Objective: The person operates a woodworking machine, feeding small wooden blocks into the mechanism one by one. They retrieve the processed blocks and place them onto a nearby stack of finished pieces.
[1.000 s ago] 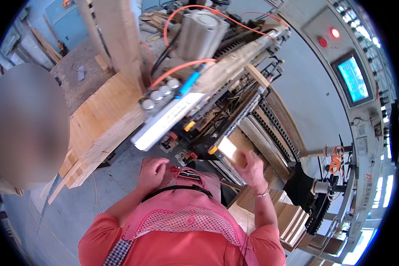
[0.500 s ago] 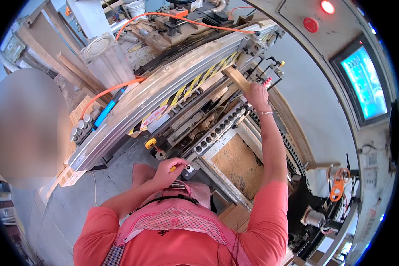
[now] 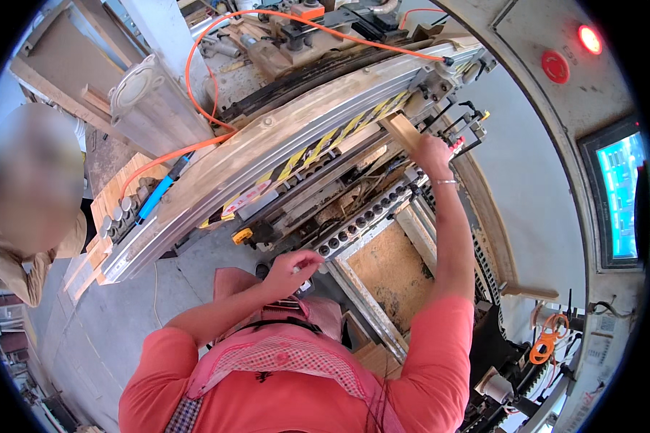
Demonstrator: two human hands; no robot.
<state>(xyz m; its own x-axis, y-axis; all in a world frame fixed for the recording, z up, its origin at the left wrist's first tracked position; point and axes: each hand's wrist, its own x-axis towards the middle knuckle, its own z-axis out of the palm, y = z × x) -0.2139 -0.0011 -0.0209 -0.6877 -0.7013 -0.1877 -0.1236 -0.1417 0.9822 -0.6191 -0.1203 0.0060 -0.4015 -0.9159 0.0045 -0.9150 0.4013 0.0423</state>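
Note:
My right hand (image 3: pixel 433 156) reaches far into the machine with its fingers closed round the near end of a light wooden strip (image 3: pixel 401 131). The strip's far end lies close to the yellow-and-black striped beam (image 3: pixel 332 137). Nearer to me, my left hand (image 3: pixel 290 274) is half curled at the near end of a row of black round rollers (image 3: pixel 354 224). Its thumb and fingers come together, and a small pale bit shows between them, too small to name. A yellow knob (image 3: pixel 243 236) sits left of that hand.
A sawdust-covered bed (image 3: pixel 386 267) lies between the machine's rails. An orange hose (image 3: pixel 318 29) arches over the long beam. On the right panel are a red button (image 3: pixel 555 66), a lit red lamp (image 3: pixel 590 40) and a screen (image 3: pixel 620 198). Another person (image 3: pixel 32 231) is at the left.
The view has shifted, with the panel further right. My left hand has moved up toward the rollers, and the yellow thing seen in it no longer shows. My right hand still grips the strip.

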